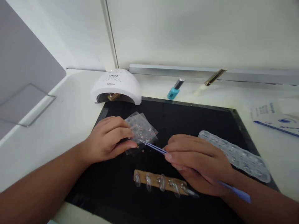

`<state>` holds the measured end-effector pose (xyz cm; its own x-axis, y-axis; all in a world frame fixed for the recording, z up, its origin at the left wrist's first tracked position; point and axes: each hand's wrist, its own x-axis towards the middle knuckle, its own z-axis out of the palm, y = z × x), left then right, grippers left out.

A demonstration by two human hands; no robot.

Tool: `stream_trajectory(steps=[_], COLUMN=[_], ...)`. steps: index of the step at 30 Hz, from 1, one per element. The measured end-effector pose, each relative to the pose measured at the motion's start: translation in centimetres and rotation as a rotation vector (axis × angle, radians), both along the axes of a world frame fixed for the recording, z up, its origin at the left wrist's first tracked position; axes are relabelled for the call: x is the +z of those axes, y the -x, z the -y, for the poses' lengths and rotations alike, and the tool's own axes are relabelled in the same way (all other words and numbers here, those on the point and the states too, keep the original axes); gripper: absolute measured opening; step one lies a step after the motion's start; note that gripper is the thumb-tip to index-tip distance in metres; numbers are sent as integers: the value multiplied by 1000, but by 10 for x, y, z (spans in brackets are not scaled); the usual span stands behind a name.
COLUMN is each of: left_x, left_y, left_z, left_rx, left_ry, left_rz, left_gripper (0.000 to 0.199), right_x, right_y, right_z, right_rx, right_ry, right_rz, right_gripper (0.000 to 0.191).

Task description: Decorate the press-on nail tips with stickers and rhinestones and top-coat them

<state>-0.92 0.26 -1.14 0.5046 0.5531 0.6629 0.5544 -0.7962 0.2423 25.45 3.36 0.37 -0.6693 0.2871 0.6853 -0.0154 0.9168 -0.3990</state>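
Observation:
My left hand is closed at the near left edge of some clear nail sticker sheets, which carry small red and white designs. Thumb and fingers pinch that edge. Lilac tweezers are held in my right hand, their tips pointing left just over the lower part of the sheets, near my left thumb. Whether the tips grip anything is too small to tell. Below the hands lies a brown strip with several clear nail tips stuck across it, small shiny pieces at their upper ends.
A white nail lamp stands behind the black mat. At the back are a teal polish bottle and a pale bottle with a gold cap. A clear bumpy tray and a printed packet lie right.

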Motion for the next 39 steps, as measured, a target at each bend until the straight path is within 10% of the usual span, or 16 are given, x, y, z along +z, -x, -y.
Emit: stream_trajectory(steps=[6,17,22,31,39], left_x=[-2,-10,-19,-25,-24], left_y=[2,10,16,15,15], left_z=[0,0,3,7,7], left_rx=[-11,-49,-38,33,-5], left_ry=[58,237,358,507,573], left_rz=[59,172,204,92,81], left_gripper=[26,32,29,15,23], right_x=[-9,0,22,-1,7], right_y=[-3,1,-16,-66,-100], right_z=[-1,2,22,73,60], right_rx=[-60,-274,-339,-521,-537], right_ry=[167,1224,1238,1229,1245], right_rz=[-84,-525,-540,-693,-719], right_gripper=[19,16,22,27,27])
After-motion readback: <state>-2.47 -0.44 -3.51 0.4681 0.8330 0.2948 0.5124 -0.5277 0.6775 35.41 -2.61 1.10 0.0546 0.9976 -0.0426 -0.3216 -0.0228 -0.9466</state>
